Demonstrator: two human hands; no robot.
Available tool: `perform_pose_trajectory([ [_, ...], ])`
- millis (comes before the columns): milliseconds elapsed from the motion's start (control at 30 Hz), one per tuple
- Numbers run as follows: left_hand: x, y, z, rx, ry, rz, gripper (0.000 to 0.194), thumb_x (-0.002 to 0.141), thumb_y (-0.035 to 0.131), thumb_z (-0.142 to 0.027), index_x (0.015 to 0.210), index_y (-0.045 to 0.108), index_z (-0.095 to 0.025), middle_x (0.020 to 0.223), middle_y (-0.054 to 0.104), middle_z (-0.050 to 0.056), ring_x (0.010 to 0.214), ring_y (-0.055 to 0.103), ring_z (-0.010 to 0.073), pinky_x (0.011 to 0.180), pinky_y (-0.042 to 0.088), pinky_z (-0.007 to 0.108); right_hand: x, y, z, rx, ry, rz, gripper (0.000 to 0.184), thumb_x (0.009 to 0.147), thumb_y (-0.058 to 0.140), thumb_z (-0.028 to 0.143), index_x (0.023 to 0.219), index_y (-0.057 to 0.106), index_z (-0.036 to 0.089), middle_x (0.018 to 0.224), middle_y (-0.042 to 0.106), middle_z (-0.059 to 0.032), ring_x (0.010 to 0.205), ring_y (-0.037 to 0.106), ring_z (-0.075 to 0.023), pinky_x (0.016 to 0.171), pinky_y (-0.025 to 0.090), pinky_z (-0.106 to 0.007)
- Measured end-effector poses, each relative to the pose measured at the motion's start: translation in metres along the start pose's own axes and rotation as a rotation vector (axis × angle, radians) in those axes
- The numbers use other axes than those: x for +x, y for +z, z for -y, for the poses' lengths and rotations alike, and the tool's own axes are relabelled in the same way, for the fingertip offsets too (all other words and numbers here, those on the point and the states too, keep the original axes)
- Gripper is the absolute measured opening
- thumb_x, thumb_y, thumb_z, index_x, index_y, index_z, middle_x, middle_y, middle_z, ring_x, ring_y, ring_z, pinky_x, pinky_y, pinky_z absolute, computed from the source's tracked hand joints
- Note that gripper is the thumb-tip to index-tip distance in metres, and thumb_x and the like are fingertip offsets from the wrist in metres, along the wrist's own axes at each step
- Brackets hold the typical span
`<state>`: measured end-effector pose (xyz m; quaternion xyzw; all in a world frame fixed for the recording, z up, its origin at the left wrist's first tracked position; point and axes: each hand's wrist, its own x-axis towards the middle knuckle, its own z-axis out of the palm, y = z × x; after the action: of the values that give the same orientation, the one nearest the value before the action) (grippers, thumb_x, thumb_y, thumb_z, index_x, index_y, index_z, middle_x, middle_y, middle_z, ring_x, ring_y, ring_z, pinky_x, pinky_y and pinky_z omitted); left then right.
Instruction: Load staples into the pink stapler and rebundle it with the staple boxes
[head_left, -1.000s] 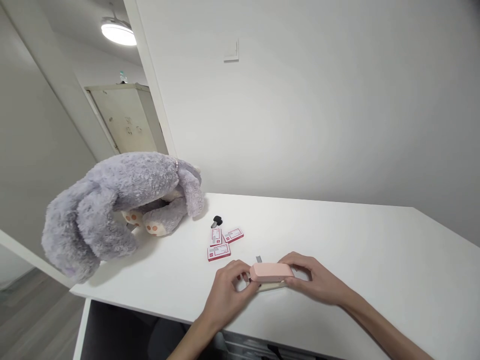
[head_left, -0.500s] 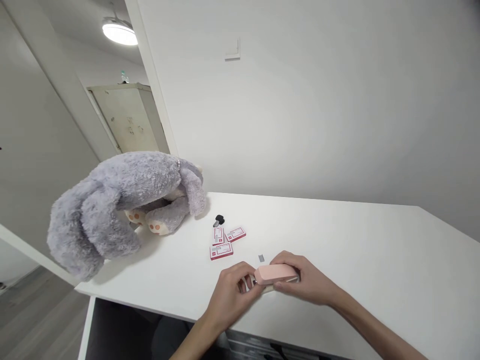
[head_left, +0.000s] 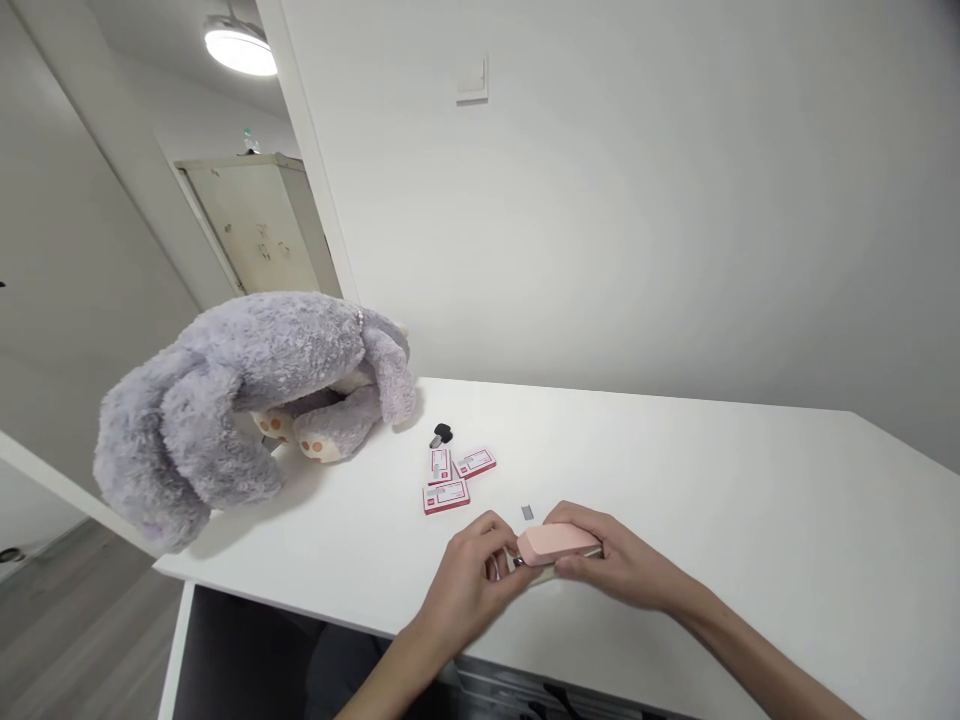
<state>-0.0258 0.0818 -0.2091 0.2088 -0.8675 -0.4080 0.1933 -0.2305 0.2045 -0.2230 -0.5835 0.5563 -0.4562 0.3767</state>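
Note:
A pink stapler [head_left: 556,543] with a pale base is held just above the white table, near its front edge. My right hand [head_left: 611,555] is wrapped round its rear part, thumb on the near side and fingers on the far side. At the stapler's front end, my left hand [head_left: 480,570] is closed, with thumb and fingertips pinching by a small metal part; exactly what they grip is partly hidden. A short grey strip of staples [head_left: 527,512] lies on the table just beyond the stapler.
Several red-and-white small boxes [head_left: 446,496] lie left of my hands, with a black and grey staple remover-like piece [head_left: 442,434] behind them. A large grey plush toy [head_left: 277,350] covers the left end of the white table [head_left: 712,500]. The wall rises behind.
My hands and the stapler keep almost the same pose, the stapler slightly more tilted. The whole view has shifted a little.

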Motion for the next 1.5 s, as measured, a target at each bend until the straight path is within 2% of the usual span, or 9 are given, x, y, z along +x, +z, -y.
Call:
perform_pose_trajectory([
  [167, 0.000, 0.000, 0.001, 0.013, 0.014, 0.037, 0.024, 0.091, 0.071, -0.044, 0.092, 0.075, -0.021, 0.087, 0.062, 0.002, 0.070, 0.054, 0.0136, 0.060, 0.039, 0.023, -0.001, 0.000, 0.002, 0.005, 0.000, 0.017, 0.035, 0.091, 0.070, 0.056, 0.100, 0.067, 0.022, 0.093, 0.059, -0.0011, 0.080, 0.051, -0.0169, 0.069, 0.039, -0.027],
  [367, 0.001, 0.000, -0.001, 0.052, 0.011, 0.056, 0.018, 0.090, 0.072, -0.038, 0.093, 0.073, -0.021, 0.084, 0.060, 0.000, 0.067, 0.051, 0.0130, 0.059, 0.037, 0.023, -0.001, -0.001, 0.002, 0.004, -0.009, 0.023, 0.033, 0.092, 0.069, 0.053, 0.103, 0.067, 0.023, 0.095, 0.060, -0.0013, 0.082, 0.052, -0.0174, 0.071, 0.040, -0.028],
  [533, 0.002, 0.002, -0.001, 0.064, -0.004, 0.054, 0.017, 0.089, 0.072, -0.037, 0.086, 0.070, -0.020, 0.079, 0.056, -0.001, 0.065, 0.048, 0.0128, 0.057, 0.034, 0.024, -0.001, -0.001, 0.002, -0.005, -0.011, 0.026, 0.036, 0.091, 0.068, 0.056, 0.106, 0.067, 0.023, 0.097, 0.061, -0.0021, 0.084, 0.053, -0.0184, 0.073, 0.042, -0.028],
  [767, 0.002, 0.008, -0.004, 0.079, -0.094, 0.015, 0.018, 0.083, 0.076, -0.034, 0.077, 0.066, -0.020, 0.071, 0.050, -0.004, 0.064, 0.045, 0.0124, 0.057, 0.028, 0.024, -0.002, -0.002, -0.001, 0.009, 0.022, 0.036, 0.037, 0.090, 0.067, 0.058, 0.107, 0.065, 0.025, 0.096, 0.060, -0.0015, 0.083, 0.052, -0.0185, 0.072, 0.043, -0.029],
  [900, 0.002, 0.010, -0.009, 0.067, -0.128, 0.004, 0.012, 0.080, 0.080, -0.032, 0.081, 0.073, -0.022, 0.075, 0.056, -0.003, 0.066, 0.048, 0.0125, 0.060, 0.030, 0.025, -0.004, -0.002, 0.000, 0.088, 0.077, 0.054, 0.034, 0.091, 0.067, 0.053, 0.109, 0.064, 0.025, 0.091, 0.056, 0.0003, 0.076, 0.047, -0.0159, 0.068, 0.041, -0.028],
  [1033, 0.002, 0.011, -0.011, 0.073, -0.124, 0.015, 0.011, 0.081, 0.080, -0.034, 0.088, 0.080, -0.027, 0.082, 0.063, -0.001, 0.067, 0.052, 0.0135, 0.061, 0.031, 0.025, -0.004, -0.002, -0.001, 0.135, 0.074, 0.051, 0.037, 0.091, 0.068, 0.053, 0.112, 0.065, 0.024, 0.095, 0.057, -0.0015, 0.083, 0.049, -0.0175, 0.074, 0.042, -0.029],
  [1233, 0.001, 0.012, -0.008, 0.081, -0.122, 0.010, 0.025, 0.078, 0.083, -0.031, 0.102, 0.077, -0.027, 0.081, 0.065, -0.003, 0.066, 0.052, 0.0135, 0.062, 0.034, 0.025, -0.004, -0.005, -0.002, 0.343, 0.075, 0.045, 0.052, 0.082, 0.075, 0.064, 0.109, 0.067, 0.021, 0.094, 0.055, -0.0035, 0.083, 0.050, -0.0186, 0.073, 0.042, -0.031],
  [1500, 0.001, 0.011, -0.008, 0.098, -0.123, 0.020, 0.025, 0.078, 0.081, -0.030, 0.101, 0.072, -0.025, 0.084, 0.065, -0.004, 0.066, 0.050, 0.0127, 0.062, 0.034, 0.025, -0.011, -0.014, -0.009, 0.586, 0.065, -0.021, 0.040, 0.080, 0.084, 0.045, 0.108, 0.068, 0.021, 0.107, 0.059, -0.0078, 0.091, 0.057, -0.0213, 0.081, 0.046, -0.035],
])
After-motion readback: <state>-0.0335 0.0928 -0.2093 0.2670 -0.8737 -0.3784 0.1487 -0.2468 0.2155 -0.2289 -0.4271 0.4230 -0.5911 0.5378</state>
